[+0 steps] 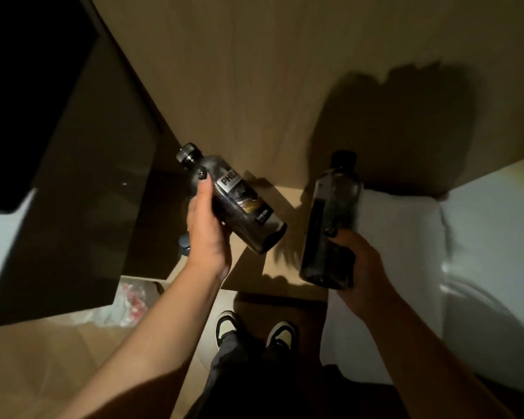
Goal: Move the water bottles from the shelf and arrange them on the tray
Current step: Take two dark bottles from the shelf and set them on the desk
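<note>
Mid-carry, by the look of it: two dark water bottles off the shelf and held up in the air, neither yet set down. Left hand [208, 228] wrapped round the labelled bottle [235, 201], fingers curled about its middle, cap tilted up and to the far left, base pointing right. Right hand [356, 261] gripping the lower part of the second bottle [333, 219], nearly upright, cap towards the far side, label not in sight. Bottles apart, not touching.

No tray to be made out anywhere in this dim view; no shelf clearly identifiable either. Dark cabinet panel [82, 189] at left, white bedding [481, 237] at right, shoes [254, 331] on the floor near the bottom.

Next move, as a judgement: locating the tray, then lowering each bottle base-first and upright, the left one needing righting before set-down.

Writing: "PH8" legible in pale letters on the left bottle's label, perhaps more beyond; smaller print lower on the label too blurred to read.
</note>
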`<move>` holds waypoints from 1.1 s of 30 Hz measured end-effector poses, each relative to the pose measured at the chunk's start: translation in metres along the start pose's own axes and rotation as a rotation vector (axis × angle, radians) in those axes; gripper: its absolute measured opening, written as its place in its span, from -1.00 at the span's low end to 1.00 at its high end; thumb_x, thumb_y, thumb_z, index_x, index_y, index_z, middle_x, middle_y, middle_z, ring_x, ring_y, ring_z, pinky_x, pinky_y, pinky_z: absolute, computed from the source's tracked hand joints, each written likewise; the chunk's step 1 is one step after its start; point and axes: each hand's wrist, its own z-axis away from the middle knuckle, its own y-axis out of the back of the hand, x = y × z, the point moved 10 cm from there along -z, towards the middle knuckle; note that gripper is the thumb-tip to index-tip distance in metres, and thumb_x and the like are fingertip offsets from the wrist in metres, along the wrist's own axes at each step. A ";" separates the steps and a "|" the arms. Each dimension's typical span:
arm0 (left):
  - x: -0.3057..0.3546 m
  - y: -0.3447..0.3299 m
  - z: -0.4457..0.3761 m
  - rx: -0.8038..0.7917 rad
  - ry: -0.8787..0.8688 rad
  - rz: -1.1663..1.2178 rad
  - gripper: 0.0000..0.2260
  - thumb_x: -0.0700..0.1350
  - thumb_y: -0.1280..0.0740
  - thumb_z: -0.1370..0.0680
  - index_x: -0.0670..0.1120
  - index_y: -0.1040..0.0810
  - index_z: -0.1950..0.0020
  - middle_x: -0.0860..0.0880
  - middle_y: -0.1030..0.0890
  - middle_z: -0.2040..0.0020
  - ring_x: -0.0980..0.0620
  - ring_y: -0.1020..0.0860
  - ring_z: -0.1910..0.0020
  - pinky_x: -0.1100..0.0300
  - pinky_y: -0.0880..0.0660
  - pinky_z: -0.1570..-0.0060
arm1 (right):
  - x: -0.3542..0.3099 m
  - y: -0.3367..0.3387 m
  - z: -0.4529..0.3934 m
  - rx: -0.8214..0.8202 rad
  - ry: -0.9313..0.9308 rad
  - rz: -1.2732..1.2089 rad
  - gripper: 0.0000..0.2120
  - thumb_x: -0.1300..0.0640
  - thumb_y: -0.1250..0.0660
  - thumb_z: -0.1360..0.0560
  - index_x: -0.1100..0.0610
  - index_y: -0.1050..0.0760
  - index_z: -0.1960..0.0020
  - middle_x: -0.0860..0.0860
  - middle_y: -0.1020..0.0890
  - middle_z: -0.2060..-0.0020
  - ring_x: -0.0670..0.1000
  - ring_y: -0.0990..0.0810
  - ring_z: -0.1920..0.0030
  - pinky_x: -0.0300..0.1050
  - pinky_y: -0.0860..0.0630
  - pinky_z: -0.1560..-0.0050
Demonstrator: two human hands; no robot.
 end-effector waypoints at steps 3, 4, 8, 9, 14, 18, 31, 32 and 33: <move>0.020 -0.023 0.037 -0.121 0.045 0.077 -0.44 0.28 -0.23 -0.50 -0.15 -0.49 -0.23 -0.17 -0.59 -0.02 -0.06 -0.60 0.08 0.06 -0.56 0.06 | -0.018 -0.016 0.032 -0.034 -0.016 -0.040 -0.43 -0.08 -0.54 -0.05 0.13 -0.60 0.00 0.08 -0.70 0.18 0.09 -0.67 0.13 -0.04 -0.62 0.14; 0.023 -0.028 0.049 -0.174 0.068 0.100 -0.49 0.28 -0.18 -0.52 -0.13 -0.50 -0.18 -0.15 -0.58 0.05 -0.04 -0.58 0.16 0.09 -0.56 0.15 | -0.020 -0.020 0.042 -0.037 -0.034 -0.077 -0.26 -0.11 -0.60 0.09 0.15 -0.61 -0.04 0.11 -0.69 0.14 0.10 -0.67 0.11 -0.01 -0.62 0.12; 0.043 -0.035 0.091 -0.286 0.161 0.095 -0.49 0.31 -0.16 -0.49 -0.11 -0.50 -0.08 -0.13 -0.57 0.15 -0.07 -0.56 0.21 0.09 -0.56 0.20 | -0.040 -0.042 0.071 -0.092 -0.024 -0.200 -0.06 -0.10 -0.63 0.03 0.18 -0.49 -0.30 0.21 -0.60 -0.11 0.20 -0.60 -0.07 0.12 -0.54 -0.10; 0.049 -0.035 0.099 -0.285 0.184 0.090 -0.49 0.31 -0.18 -0.48 -0.11 -0.52 -0.06 -0.14 -0.57 0.16 -0.07 -0.56 0.22 0.09 -0.56 0.21 | -0.046 -0.046 0.077 -0.101 -0.013 -0.215 -0.10 -0.13 -0.63 0.01 0.14 -0.52 -0.28 0.20 -0.60 -0.12 0.21 -0.59 -0.10 0.15 -0.50 -0.14; 0.068 -0.030 0.147 -0.252 0.243 0.105 -0.51 0.30 -0.16 -0.53 -0.11 -0.56 0.01 -0.14 -0.60 0.23 -0.08 -0.59 0.28 0.11 -0.56 0.25 | -0.056 -0.082 0.120 -0.234 -0.061 -0.249 -0.30 -0.16 -0.61 -0.08 0.14 -0.61 -0.14 0.15 -0.66 0.08 0.13 -0.66 0.13 0.00 -0.63 0.14; 0.073 -0.027 0.196 -0.260 0.275 0.080 -0.53 0.29 -0.15 -0.54 -0.10 -0.57 0.07 -0.15 -0.60 0.25 -0.08 -0.60 0.31 0.11 -0.58 0.31 | -0.053 -0.101 0.168 -0.331 -0.091 -0.316 -0.52 -0.08 -0.46 -0.25 0.20 -0.66 -0.06 0.19 -0.65 0.12 0.16 -0.66 0.17 -0.01 -0.64 0.17; 0.094 0.075 0.341 -0.166 0.116 0.012 -0.62 0.22 -0.24 -0.52 -0.09 -0.57 0.07 -0.10 -0.59 0.29 -0.04 -0.56 0.40 0.18 -0.54 0.37 | 0.002 -0.144 0.298 -0.364 -0.163 -0.106 -0.44 -0.10 -0.37 -0.36 0.21 -0.42 -0.23 0.20 -0.63 0.12 0.18 -0.62 0.13 -0.01 -0.58 0.17; 0.102 0.084 0.348 -0.160 0.080 0.007 -0.65 0.20 -0.25 -0.52 -0.07 -0.58 0.10 -0.08 -0.59 0.34 -0.02 -0.56 0.44 0.19 -0.53 0.37 | 0.007 -0.154 0.310 -0.386 -0.182 -0.121 -0.48 -0.09 -0.36 -0.36 0.22 -0.43 -0.18 0.18 -0.62 0.16 0.16 -0.60 0.18 -0.04 -0.58 0.22; 0.109 0.090 0.354 -0.168 0.054 0.003 -0.66 0.20 -0.25 -0.52 -0.06 -0.57 0.11 -0.06 -0.60 0.37 0.00 -0.56 0.47 0.20 -0.53 0.38 | 0.011 -0.163 0.321 -0.404 -0.203 -0.137 -0.52 -0.09 -0.36 -0.37 0.23 -0.44 -0.12 0.16 -0.60 0.19 0.13 -0.58 0.23 -0.07 -0.58 0.26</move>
